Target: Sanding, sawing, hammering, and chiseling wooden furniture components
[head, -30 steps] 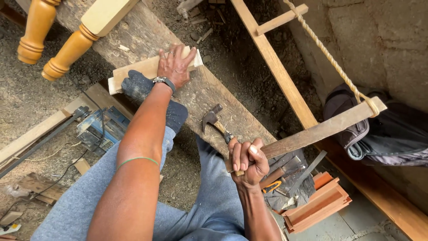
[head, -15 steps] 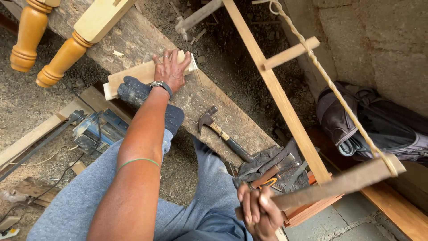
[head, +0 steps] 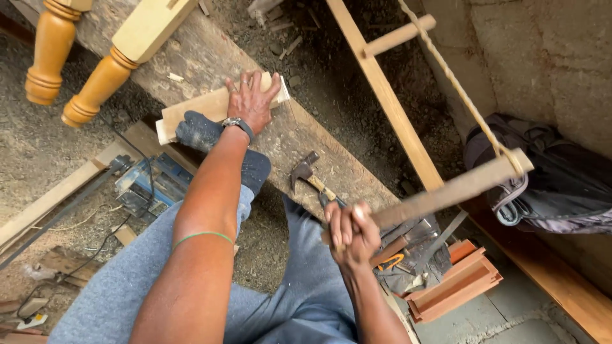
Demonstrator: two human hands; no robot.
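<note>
I've got my left hand (head: 252,102) spread flat on the wood block (head: 213,107) atop the plank (head: 299,137), right hand (head: 347,229) fisted round the saw frame (head: 446,190) w/ rope, so press firm & keep fingers clear.

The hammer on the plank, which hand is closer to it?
The right hand. It grips a frame saw's handle just beside the hammer. The left hand is farther up the plank, pressing on a pale wood block.
</note>
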